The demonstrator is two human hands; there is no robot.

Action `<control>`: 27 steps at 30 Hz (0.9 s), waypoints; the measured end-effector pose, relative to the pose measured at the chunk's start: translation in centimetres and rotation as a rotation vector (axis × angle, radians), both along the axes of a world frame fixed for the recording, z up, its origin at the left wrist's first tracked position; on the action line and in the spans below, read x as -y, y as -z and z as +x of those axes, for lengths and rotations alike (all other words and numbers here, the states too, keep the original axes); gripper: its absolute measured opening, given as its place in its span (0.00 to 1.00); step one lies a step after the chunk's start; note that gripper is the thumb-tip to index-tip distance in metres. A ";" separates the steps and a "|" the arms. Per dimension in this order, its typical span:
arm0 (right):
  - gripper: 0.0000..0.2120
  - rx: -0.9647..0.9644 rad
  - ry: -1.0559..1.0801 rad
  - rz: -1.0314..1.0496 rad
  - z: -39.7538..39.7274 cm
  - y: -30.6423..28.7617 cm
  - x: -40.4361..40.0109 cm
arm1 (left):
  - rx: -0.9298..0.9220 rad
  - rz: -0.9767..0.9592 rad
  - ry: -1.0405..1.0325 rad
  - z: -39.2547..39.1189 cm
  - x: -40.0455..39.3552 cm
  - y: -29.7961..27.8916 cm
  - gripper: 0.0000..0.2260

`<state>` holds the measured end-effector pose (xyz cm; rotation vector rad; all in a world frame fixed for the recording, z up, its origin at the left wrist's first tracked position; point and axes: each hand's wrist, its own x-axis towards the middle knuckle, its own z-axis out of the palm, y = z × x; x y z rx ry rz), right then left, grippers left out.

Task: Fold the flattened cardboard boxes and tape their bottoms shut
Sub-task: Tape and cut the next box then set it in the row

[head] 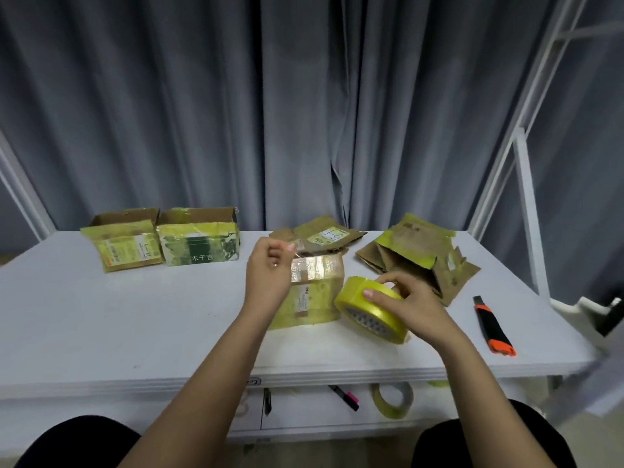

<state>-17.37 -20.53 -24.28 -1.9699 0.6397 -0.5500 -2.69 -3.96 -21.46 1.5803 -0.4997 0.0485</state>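
A worn cardboard box [314, 288] stands at the middle of the white table [135, 319], its taped side facing me. My right hand [410, 304] grips a large yellow tape roll [369, 310] just right of the box, held on edge above the table. My left hand [268, 271] is raised left of the box and pinches the loose end of a clear strip of tape that stretches toward the roll. Flattened boxes lie behind [320, 236] and at the right [418, 261].
Two folded boxes [126, 244] [199, 241] stand open at the back left. A black and orange utility knife [494, 327] lies near the right edge. The open shelf under the tabletop holds a marker [344, 396] and another tape roll [393, 400]. Grey curtains hang behind.
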 end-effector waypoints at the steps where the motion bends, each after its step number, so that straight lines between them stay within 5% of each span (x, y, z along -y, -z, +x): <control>1: 0.13 0.025 -0.039 0.038 -0.1 0.1 0.1 | -0.006 0.008 0.004 0.6 0.3 -0.1 0.07; 5: 0.04 0.044 -0.083 0.089 0.0 0.8 -0.1 | 0.067 0.086 0.091 0.6 1.4 -0.9 0.06; 12: 0.17 -0.113 -0.008 -0.217 1.9 -0.6 0.2 | 0.212 -0.131 0.028 -0.5 0.0 -2.4 0.07; 19: 0.09 -0.035 -0.071 -0.305 4.0 -5.5 1.4 | -0.205 -0.158 -0.009 4.3 -0.5 0.2 0.04; 27: 0.18 -0.383 -0.107 -0.600 8.9 -10.8 1.2 | -0.300 -0.124 -0.032 7.9 0.2 2.7 0.05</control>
